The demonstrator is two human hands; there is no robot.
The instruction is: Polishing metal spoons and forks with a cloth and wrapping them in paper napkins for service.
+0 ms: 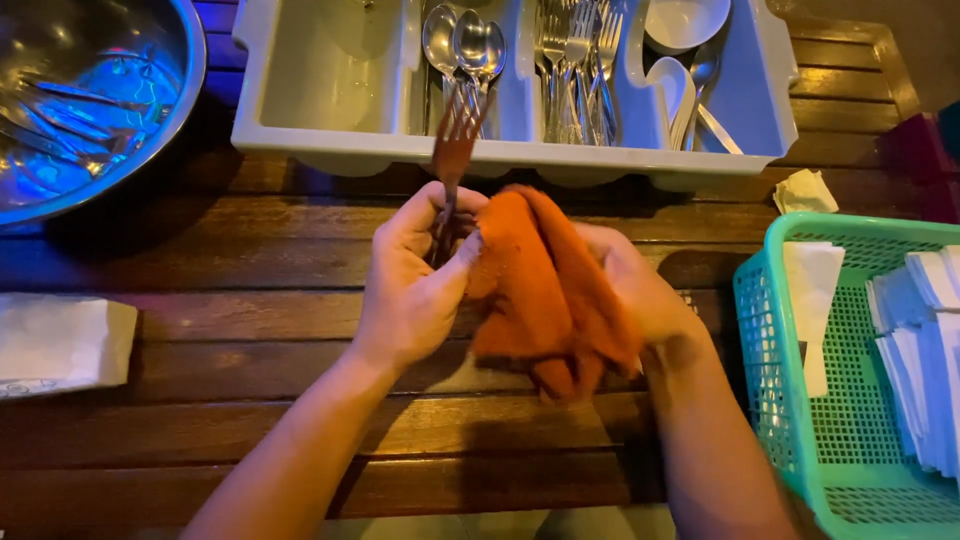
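My left hand (410, 280) grips a metal fork (455, 145) by its handle, tines pointing up and away from me. An orange cloth (545, 290) is wrapped around the fork's lower handle, and my right hand (640, 285) holds that cloth, mostly hidden beneath it. Both hands are over the dark wooden slat table (250, 260), just in front of a white cutlery tray (330, 145). The tray holds spoons (465, 45), forks (580, 60) and white ladle-like spoons (675, 85) in separate compartments.
A steel bowl (150, 130) with utensils inside sits at the far left. A folded white napkin (60, 345) lies at the left edge. A green plastic basket (790, 400) with white napkins stands at the right; a crumpled paper (805, 190) lies behind it.
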